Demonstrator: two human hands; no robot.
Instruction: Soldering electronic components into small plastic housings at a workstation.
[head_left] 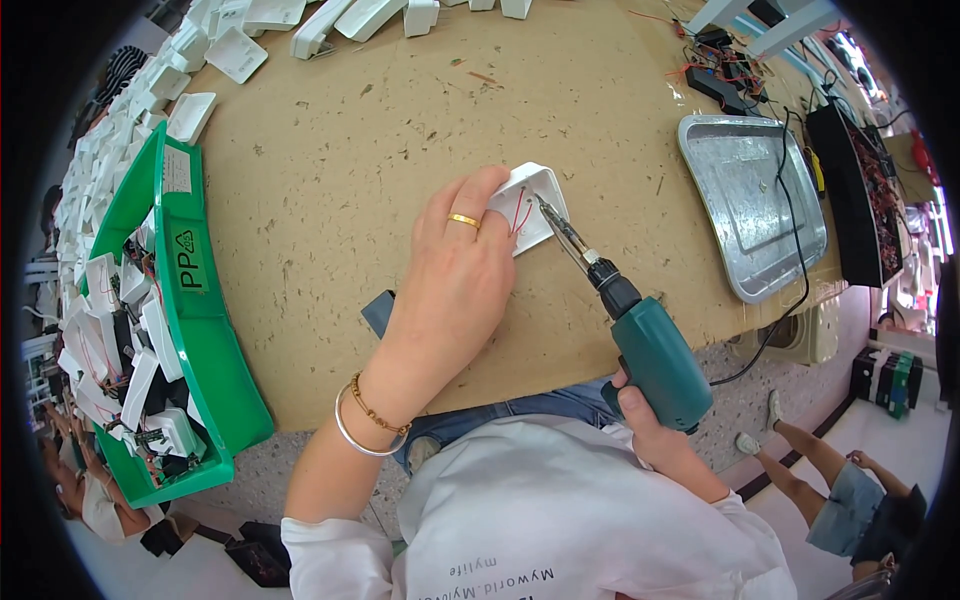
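Observation:
My left hand [465,255] holds a small white plastic case [540,185] against the brown tabletop, its fingers on the left wall. Thin red wires [519,212] show inside the case. My right hand [645,420] is wrapped round the handle of a dark green corded soldering gun [660,350]. The slim metal tip of the gun points up and left, into the open case. Whether the tip touches anything in there is too small to tell. A small dark grey flat piece [379,312] lies on the table, partly under my left wrist.
At left, a green bin [215,350] holds white cases and wired parts. White cases [237,55] pile along the far left edge. A metal tray [765,285] stands at right, crossed by the gun's black cord [803,260]. Beyond it sits a black box [850,200]. Other people are in the background.

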